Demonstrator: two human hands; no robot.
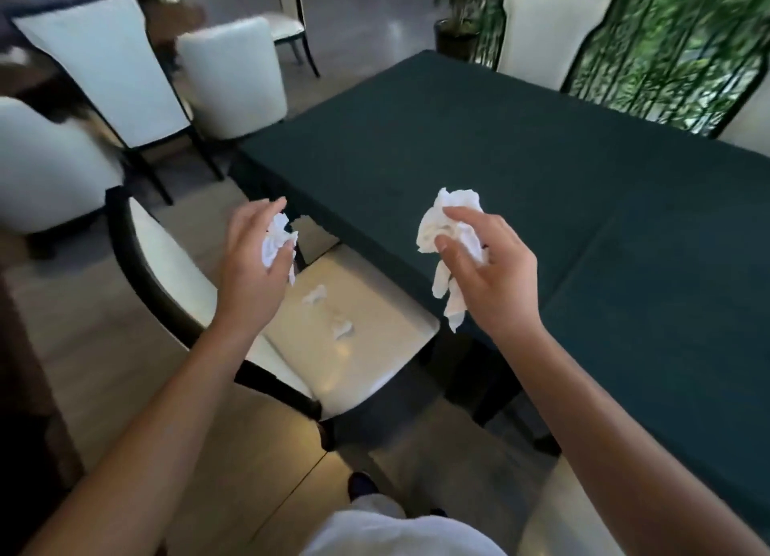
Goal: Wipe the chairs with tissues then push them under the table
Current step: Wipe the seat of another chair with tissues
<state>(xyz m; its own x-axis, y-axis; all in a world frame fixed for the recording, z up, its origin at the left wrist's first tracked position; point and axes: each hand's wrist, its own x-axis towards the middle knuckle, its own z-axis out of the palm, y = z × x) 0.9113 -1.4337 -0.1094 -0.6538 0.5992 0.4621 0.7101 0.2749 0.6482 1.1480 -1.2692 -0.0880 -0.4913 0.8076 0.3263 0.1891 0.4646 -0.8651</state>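
Chair (366, 347) | seat holds two tissue scraps (329, 312) | each hand grips tissue

I see my left hand (254, 247) and right hand (487, 264) each gripping crumpled white tissue (448, 226) mid-frame, above a cream-seated black-framed chair (354, 359) beside the dark green table (521, 160).

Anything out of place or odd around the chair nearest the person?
Yes: two small tissue scraps lie loose on the chair seat, like torn-off bits. Each hand grips crumpled tissue, left hand, right hand.
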